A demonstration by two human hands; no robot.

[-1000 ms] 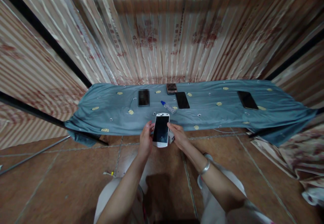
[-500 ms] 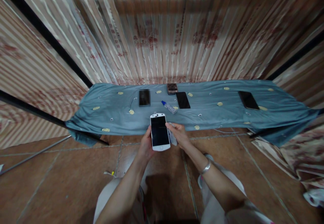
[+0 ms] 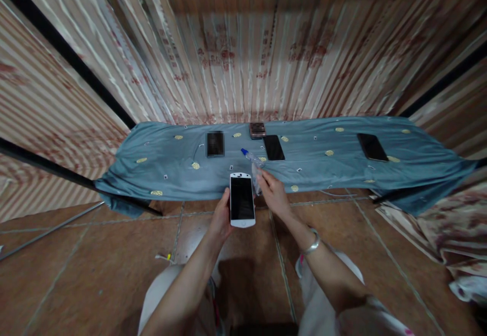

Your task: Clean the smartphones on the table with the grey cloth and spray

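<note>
My left hand [image 3: 221, 215] is wrapped around the left edge of a white smartphone [image 3: 242, 201], its dark screen facing up. My right hand [image 3: 274, 194] is just right of the phone, fingers pinched on a pale greyish cloth [image 3: 256, 183] that hangs beside the phone's edge. Past the cloth, a small clear bottle with a blue cap [image 3: 251, 155] lies on the teal fabric; its near end is close to my right fingertips.
Teal patterned fabric [image 3: 178, 166] covers a long bench. On it lie a black phone [image 3: 274, 148], another dark phone [image 3: 372, 147] at right, a blurred dark item [image 3: 215, 144] and a small brown box [image 3: 257, 131]. Black poles [image 3: 76, 65] and striped curtains surround it.
My right hand has come off the phone's screen edge and moved slightly up and right with the cloth. The phone has shifted a little to the right and straightened.
</note>
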